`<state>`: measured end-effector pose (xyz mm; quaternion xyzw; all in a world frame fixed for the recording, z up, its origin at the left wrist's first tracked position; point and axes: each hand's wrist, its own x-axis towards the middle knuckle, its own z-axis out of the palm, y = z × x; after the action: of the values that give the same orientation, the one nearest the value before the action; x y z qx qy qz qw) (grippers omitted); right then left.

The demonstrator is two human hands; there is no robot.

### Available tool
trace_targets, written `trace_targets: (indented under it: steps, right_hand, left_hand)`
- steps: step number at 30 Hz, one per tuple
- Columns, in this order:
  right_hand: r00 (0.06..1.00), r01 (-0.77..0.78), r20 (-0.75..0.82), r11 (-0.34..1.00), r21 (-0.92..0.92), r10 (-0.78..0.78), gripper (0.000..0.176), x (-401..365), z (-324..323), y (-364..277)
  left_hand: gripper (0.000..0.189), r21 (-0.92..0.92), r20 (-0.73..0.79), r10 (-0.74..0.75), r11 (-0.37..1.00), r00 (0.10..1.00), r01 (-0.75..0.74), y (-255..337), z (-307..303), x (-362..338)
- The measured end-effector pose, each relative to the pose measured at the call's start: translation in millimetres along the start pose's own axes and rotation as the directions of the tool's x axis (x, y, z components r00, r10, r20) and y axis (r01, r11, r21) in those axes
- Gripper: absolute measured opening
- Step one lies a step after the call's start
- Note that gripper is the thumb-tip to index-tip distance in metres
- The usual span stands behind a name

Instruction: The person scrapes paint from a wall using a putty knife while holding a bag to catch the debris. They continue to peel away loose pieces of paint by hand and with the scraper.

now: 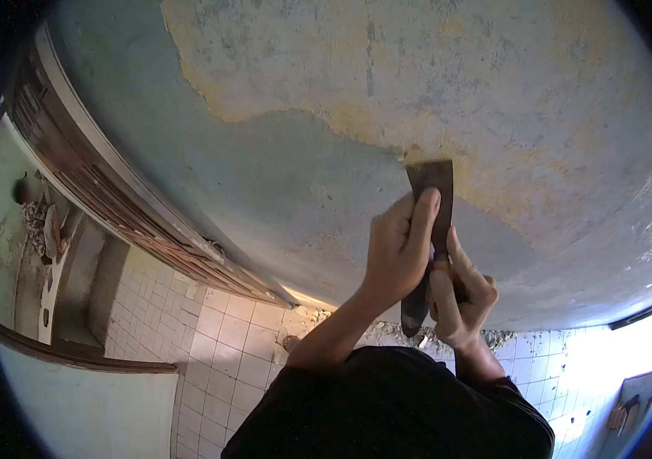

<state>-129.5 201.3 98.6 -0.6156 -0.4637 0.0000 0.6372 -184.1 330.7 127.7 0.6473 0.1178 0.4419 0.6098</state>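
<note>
A scraper point(441, 210) with a wide dark metal blade stands against the painted wall point(280, 176), its edge at the border between grey-green paint and a patch of exposed yellowish and whitish surface point(494, 84). My left hand point(404, 245) is closed on it, with the thumb pressed along the blade. Just below and to the right, my right hand point(462, 298) grips the scraper near its handle. The dark lower end of the tool sticks out beneath my hands.
Paint debris point(387, 334) lies along the foot of the wall on the tiled floor point(226, 336). A brown slatted door or shutter point(112, 199) is at the left. Beyond it, another person point(39, 226) is near a ledge. Bright light falls at the lower right.
</note>
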Motion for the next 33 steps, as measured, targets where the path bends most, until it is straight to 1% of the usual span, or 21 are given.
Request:
trace_targets:
  steps: [2, 5, 6, 7, 9, 10, 11, 13, 14, 15, 17, 18, 20, 21, 22, 26, 28, 30, 31, 32, 33]
  right_hand:
    - [1.000, -0.006, 0.016, 1.000, -0.025, 0.006, 0.052, 8.8, 3.9, -1.5]
    - [1.000, 0.010, 0.029, 0.999, -0.031, -0.009, 0.052, 6.1, -0.6, -4.5]
    - [0.999, 0.002, 0.032, 1.000, -0.008, -0.002, 0.052, 5.0, -1.3, -3.3]
    - [0.999, 0.010, 0.032, 1.000, -0.009, -0.009, 0.052, 9.8, -0.9, -2.5]
    - [0.999, 0.023, 0.042, 0.999, -0.042, -0.021, 0.052, 16.8, 1.8, -7.6]
    - [1.000, 0.013, 0.024, 1.000, 0.002, -0.013, 0.052, 20.5, 5.9, -6.9]
    - [1.000, 0.011, 0.022, 1.000, -0.001, -0.011, 0.052, 19.8, 4.3, -7.6]
    - [0.997, 0.066, 0.043, 0.996, -0.051, -0.064, 0.051, 20.3, 2.7, -9.5]
    - [0.997, 0.070, 0.044, 0.996, -0.052, -0.068, 0.051, 14.6, 0.4, -7.5]
    - [0.998, 0.051, 0.037, 0.996, -0.067, -0.048, 0.051, 4.9, -3.4, -4.2]
    - [0.999, 0.038, 0.032, 0.996, -0.085, -0.036, 0.051, 3.6, -4.7, 0.0]
    - [0.998, 0.047, 0.034, 0.994, -0.095, -0.044, 0.051, 6.4, -4.1, -0.7]
    - [0.999, 0.030, 0.034, 0.994, -0.109, -0.026, 0.051, 5.5, -1.8, -4.2]
    - [0.999, 0.008, 0.037, 0.997, -0.081, -0.005, 0.051, 9.6, 1.3, -5.5]
    - [0.999, -0.009, 0.042, 0.999, -0.052, 0.011, 0.051, 12.6, 2.5, -7.0]
    - [1.000, -0.013, 0.008, 0.998, -0.068, 0.014, 0.051, 3.0, 0.4, -9.6]
    - [0.999, -0.028, 0.031, 0.998, -0.051, 0.029, 0.051, 6.2, 0.8, -15.5]
    - [0.998, -0.041, 0.045, 0.999, -0.033, 0.042, 0.051, 10.5, 0.7, -14.5]
    - [0.999, -0.027, 0.043, 0.999, -0.042, 0.029, 0.051, 9.8, 1.2, -12.2]
    - [0.999, -0.009, 0.043, 0.999, -0.050, 0.011, 0.051, 8.8, 1.6, -10.6]
    - [0.999, -0.004, 0.042, 0.999, -0.047, 0.006, 0.051, 8.6, 1.5, -9.4]
  left_hand:
    - [0.038, 0.011, -0.022, 0.116, 0.993, 0.993, -0.115, 0.0, -4.1, 11.8]
    - [0.038, -0.049, 0.003, 0.067, 0.997, 0.998, -0.067, -1.2, -3.9, 4.6]
    - [0.038, -0.064, 0.011, 0.018, 0.998, 1.000, -0.017, -1.2, -3.1, 2.6]
    - [0.038, -0.066, 0.010, 0.025, 0.998, 1.000, -0.024, -0.1, -3.4, 7.6]
    - [0.039, 0.004, -0.063, 0.141, 0.990, 0.988, -0.141, 2.9, -2.8, 12.4]
    - [0.038, -0.062, -0.054, 0.082, 0.994, 0.995, -0.086, 7.1, -3.3, 16.9]
    - [0.038, -0.065, -0.052, 0.080, 0.994, 0.995, -0.084, 6.8, -2.9, 16.1]
    - [0.038, -0.083, -0.038, 0.061, 0.994, 0.997, -0.064, 6.8, -4.5, 14.6]
    - [0.038, 0.005, -0.046, 0.097, 0.995, 0.994, -0.096, 1.5, -4.3, 8.0]
    - [0.038, 0.003, -0.048, 0.100, 0.995, 0.994, -0.100, -3.0, -3.3, 1.5]
    - [0.039, -0.033, 0.043, -0.037, 0.999, 0.998, 0.038, -10.0, -1.2, -5.2]
    - [0.039, -0.025, 0.025, -0.008, 1.000, 1.000, 0.009, -10.0, -0.1, -4.8]
    - [0.039, -0.034, 0.003, -0.007, 0.999, 1.000, 0.007, -5.8, -2.2, 3.0]
    - [0.039, -0.039, -0.019, 0.017, 0.999, 1.000, -0.018, -1.6, -4.0, 7.4]
    - [0.039, -0.087, -0.006, -0.019, 0.996, 1.000, 0.018, 4.2, -5.0, 7.0]
    - [0.039, -0.060, -0.011, 0.038, 0.997, 0.999, -0.039, -6.9, -2.3, 1.7]
    - [0.038, -0.052, -0.041, 0.019, 0.998, 0.999, -0.021, -10.5, -0.6, 2.2]
    - [0.038, -0.080, -0.032, 0.024, 0.996, 0.999, -0.026, -3.8, -3.8, 6.8]
    - [0.038, -0.104, -0.023, 0.028, 0.994, 0.999, -0.030, -1.1, -5.1, 6.4]
    - [0.038, -0.093, -0.040, 0.067, 0.993, 0.997, -0.070, -3.9, -3.2, 5.5]
    - [0.038, -0.090, -0.040, 0.072, 0.993, 0.997, -0.075, -5.6, -2.4, 4.2]
